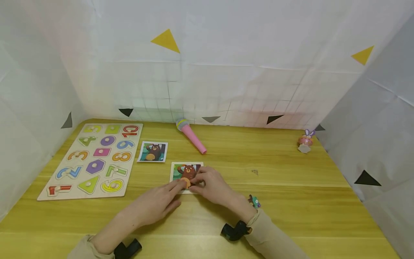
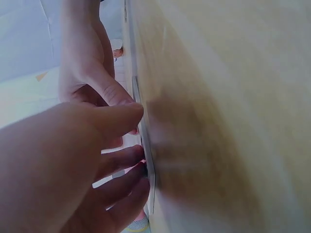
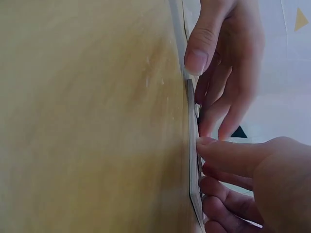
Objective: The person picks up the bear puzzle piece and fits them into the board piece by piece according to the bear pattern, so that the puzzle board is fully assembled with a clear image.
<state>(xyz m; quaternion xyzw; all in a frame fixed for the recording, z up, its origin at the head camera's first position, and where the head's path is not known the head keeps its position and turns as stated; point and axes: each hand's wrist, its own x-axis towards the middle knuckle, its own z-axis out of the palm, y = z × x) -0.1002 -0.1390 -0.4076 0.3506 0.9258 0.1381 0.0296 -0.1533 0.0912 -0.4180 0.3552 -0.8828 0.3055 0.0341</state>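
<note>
A small bear jigsaw puzzle (image 1: 177,172) in a pale board lies flat near the middle of the table. From the left, my left hand (image 1: 159,202) reaches in, its extended fingertips touching the bear's orange belly. My right hand (image 1: 211,185) bends thumb and fingers over the puzzle's lower right part. Whether a piece is between them is hidden. In the right wrist view the right thumb (image 3: 228,154) touches the thin board (image 3: 193,145). Behind and to the left lies a matching bear picture card (image 1: 155,154). Loose puzzle pieces (image 1: 255,201) lie partly behind my right wrist.
A wooden number and shape board (image 1: 82,144) with knobs covers the table's left side. A pink toy microphone (image 1: 194,138) lies behind the puzzle. At the far right back stands a small rabbit-eared toy (image 1: 306,140). White cloth walls (image 1: 226,86) enclose the back and sides.
</note>
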